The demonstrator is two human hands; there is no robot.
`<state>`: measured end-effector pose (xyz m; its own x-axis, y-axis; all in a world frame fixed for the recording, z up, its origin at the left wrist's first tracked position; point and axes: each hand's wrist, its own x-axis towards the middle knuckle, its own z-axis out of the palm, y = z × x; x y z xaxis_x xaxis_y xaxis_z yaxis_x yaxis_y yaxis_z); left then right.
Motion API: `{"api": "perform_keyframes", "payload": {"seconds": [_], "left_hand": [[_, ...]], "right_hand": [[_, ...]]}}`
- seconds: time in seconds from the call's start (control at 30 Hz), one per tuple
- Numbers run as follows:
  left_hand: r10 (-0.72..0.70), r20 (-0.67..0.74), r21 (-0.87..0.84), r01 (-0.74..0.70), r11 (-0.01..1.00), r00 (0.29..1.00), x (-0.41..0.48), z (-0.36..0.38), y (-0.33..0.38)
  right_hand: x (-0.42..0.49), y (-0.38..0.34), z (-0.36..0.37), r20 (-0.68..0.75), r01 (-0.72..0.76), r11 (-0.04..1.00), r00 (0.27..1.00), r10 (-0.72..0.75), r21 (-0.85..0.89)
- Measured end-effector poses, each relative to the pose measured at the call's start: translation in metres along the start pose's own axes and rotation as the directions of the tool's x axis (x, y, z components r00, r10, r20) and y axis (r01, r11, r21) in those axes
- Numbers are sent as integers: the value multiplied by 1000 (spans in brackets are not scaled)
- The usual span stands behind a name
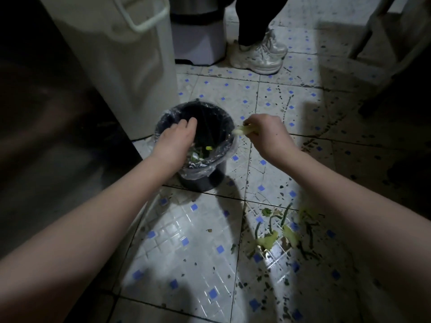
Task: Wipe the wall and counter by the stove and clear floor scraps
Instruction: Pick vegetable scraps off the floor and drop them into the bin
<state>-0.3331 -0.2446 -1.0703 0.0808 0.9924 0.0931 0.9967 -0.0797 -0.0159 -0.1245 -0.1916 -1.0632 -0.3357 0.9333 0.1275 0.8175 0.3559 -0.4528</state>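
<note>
The bin (201, 181) stands on the floor (198, 229), close against the front corner of a tall unit (121, 66) that rises behind it and to its left. The left grip (177, 136) hangs over the bin's mouth, above the binned scraps (198, 153) inside. The right grip (263, 131) is just right of the rim, pinching a leaf scrap (242, 130) that reaches toward the rim. The floor scraps (277, 234) lie nearer the viewer, right of the bin, beside the right forearm. Behind the tall unit stands a second can (200, 43); right of that, a shoe (261, 54) rests on the floor.
</note>
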Motion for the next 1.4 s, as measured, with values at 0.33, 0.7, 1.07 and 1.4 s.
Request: {"api": "perform_keyframes", "payload": {"seconds": [0.33,0.7,1.07,1.4], "left_hand": [[0,-35,-19,-1,1000,999,-19,-3,-36],[10,-28,-27,-11,1000,1000,-20,-2,-26],[155,-46,95,-150,984,987,6,-9,52],[416,-50,51,-413,909,908,18,20,126]], "right_hand": [[18,-46,29,45,59,996,997,-62,69],[8,-30,26,64,90,995,994,-92,31],[-48,47,-9,57,-8,962,998,25,-272],[-124,111,-10,138,-152,936,969,205,-318]]}}
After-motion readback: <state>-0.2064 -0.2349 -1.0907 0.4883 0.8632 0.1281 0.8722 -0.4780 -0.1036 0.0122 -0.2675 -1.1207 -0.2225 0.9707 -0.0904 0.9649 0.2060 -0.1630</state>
